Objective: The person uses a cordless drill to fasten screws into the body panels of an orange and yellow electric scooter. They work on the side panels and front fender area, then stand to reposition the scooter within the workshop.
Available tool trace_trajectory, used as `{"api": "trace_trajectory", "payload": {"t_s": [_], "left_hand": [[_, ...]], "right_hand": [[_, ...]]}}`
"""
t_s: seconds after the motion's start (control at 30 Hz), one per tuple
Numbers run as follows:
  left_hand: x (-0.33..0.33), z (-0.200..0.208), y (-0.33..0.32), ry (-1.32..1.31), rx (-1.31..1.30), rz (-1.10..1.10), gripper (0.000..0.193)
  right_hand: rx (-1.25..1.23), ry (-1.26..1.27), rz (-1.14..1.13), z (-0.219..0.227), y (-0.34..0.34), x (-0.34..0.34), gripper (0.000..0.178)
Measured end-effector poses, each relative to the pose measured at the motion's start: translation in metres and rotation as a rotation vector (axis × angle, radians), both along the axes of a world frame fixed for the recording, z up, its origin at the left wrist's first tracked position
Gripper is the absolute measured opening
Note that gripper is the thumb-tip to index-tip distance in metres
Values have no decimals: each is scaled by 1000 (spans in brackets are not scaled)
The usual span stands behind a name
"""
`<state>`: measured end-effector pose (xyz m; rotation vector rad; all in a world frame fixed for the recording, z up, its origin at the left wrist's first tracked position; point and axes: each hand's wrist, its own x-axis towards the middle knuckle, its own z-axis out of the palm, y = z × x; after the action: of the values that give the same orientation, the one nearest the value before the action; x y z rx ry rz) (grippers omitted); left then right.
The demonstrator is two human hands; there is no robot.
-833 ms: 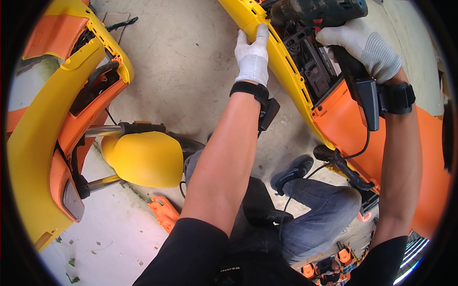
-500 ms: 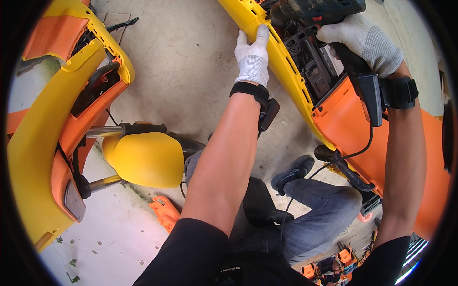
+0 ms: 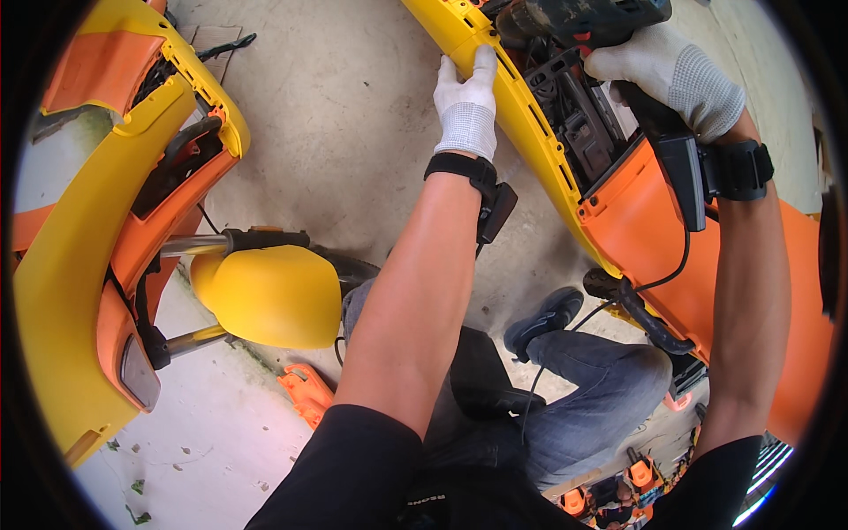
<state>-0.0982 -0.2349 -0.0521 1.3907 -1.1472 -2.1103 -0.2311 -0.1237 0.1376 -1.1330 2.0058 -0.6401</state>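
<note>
My left hand (image 3: 465, 110), in a white knit glove, holds the outer edge of a long yellow side panel (image 3: 528, 119). Its thumb lies on the panel and the other fingers go round the side. My gloved right hand (image 3: 662, 71) is closed round the handle of a dark power drill (image 3: 592, 19), whose front end points left over the open compartment (image 3: 583, 124) of an orange-and-yellow scooter-like body. Black parts and cables show inside that compartment. The tip of the drill is hidden among them.
To the left stands a similar yellow-and-orange body (image 3: 66, 265) with metal fork tubes and a yellow fender (image 3: 278, 296). An orange part (image 3: 306, 393) lies on the floor. A black cable (image 3: 649, 284) hangs from my right wrist unit. My bent knee (image 3: 636, 375) is below the body.
The drill and my right hand have shifted very slightly left. My left hand stays on the yellow panel.
</note>
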Motion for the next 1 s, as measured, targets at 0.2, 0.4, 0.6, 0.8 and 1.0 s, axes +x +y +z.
{"api": "trace_trajectory", "payload": {"t_s": [0.2, 0.4, 0.6, 0.8, 1.0], "left_hand": [[0, 2, 0, -41, -15, -12, 86], [-3, 3, 1, -58, -36, -21, 83], [-1, 7, 2, -57, -59, -43, 82], [1, 9, 0, -64, -69, -44, 81], [-1, 7, 1, -62, -64, -44, 82]], "right_hand": [[104, 93, -137, -33, -1, -15, 22], [191, 104, -132, -29, 0, -19, 24], [155, 109, -123, -31, 4, -22, 25], [159, 203, -63, -36, 3, -22, 26], [231, 259, 22, -35, 2, -28, 27]]}}
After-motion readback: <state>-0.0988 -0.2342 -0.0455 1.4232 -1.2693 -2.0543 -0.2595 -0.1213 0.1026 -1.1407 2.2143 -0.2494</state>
